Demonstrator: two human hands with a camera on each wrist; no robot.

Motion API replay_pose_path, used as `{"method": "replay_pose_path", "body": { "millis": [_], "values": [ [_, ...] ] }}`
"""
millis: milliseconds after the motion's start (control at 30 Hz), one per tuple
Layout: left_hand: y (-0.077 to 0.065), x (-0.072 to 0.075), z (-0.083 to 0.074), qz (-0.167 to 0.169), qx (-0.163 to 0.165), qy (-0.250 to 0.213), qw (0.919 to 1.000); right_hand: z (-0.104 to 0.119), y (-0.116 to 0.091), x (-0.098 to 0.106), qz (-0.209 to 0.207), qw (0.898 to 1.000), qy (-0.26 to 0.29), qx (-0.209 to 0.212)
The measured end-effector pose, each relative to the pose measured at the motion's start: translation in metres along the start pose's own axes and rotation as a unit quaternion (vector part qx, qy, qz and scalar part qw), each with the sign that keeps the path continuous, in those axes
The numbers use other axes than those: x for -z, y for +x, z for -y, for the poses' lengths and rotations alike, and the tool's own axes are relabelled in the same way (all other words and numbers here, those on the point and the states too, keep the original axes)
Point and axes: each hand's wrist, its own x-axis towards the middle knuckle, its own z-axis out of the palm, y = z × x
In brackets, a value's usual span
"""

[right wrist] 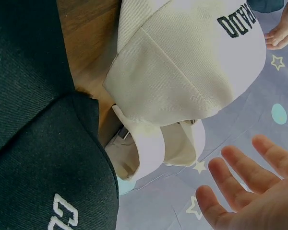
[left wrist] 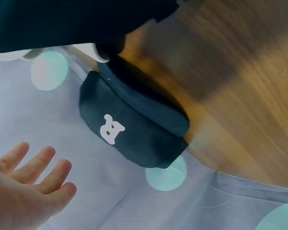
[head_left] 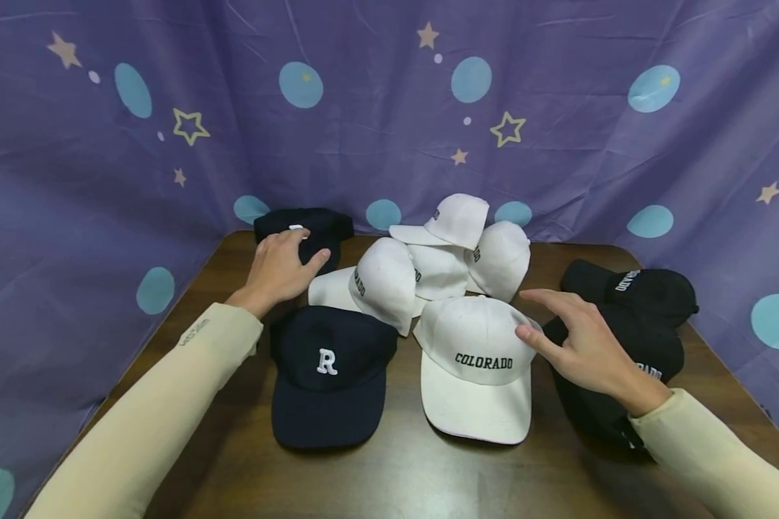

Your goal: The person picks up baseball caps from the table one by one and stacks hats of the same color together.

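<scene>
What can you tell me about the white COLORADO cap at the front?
The white cap looks like woven fabric, its rounded crown made of seamed panels, with dark COLORADO lettering across the front. A curved white brim points toward the camera. The cap sits right side up on the brown table, beside a navy cap. The right hand overlaps its edge in the head view, but the right wrist view shows a gap.

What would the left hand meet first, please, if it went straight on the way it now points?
The left hand would probably meet the far navy fabric cap with a white R first, though depth is unclear.
</scene>
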Motion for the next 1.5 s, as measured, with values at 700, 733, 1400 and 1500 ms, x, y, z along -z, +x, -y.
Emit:
{"method": "replay_pose_path", "body": {
  "millis": [700, 733, 1400, 1500],
  "values": [
    [0.048, -0.023, 0.028, 0.047, 0.017, 0.071, 0.9962, -0.007, 0.002, -0.001, 0.007, 1.0, 0.002, -0.01],
    [0.05, -0.023, 0.029, 0.05, 0.021, 0.074, 0.9958, -0.007, 0.003, -0.001, 0.006, 1.0, 0.002, -0.008],
    [0.085, -0.032, 0.041, 0.087, 0.034, 0.122, 0.9881, -0.012, 0.008, 0.003, 0.013, 1.0, 0.005, -0.024],
    [0.093, -0.036, 0.048, 0.088, 0.04, 0.127, 0.9871, -0.013, 0.008, 0.002, 0.016, 0.999, 0.007, -0.028]
  ]
}}
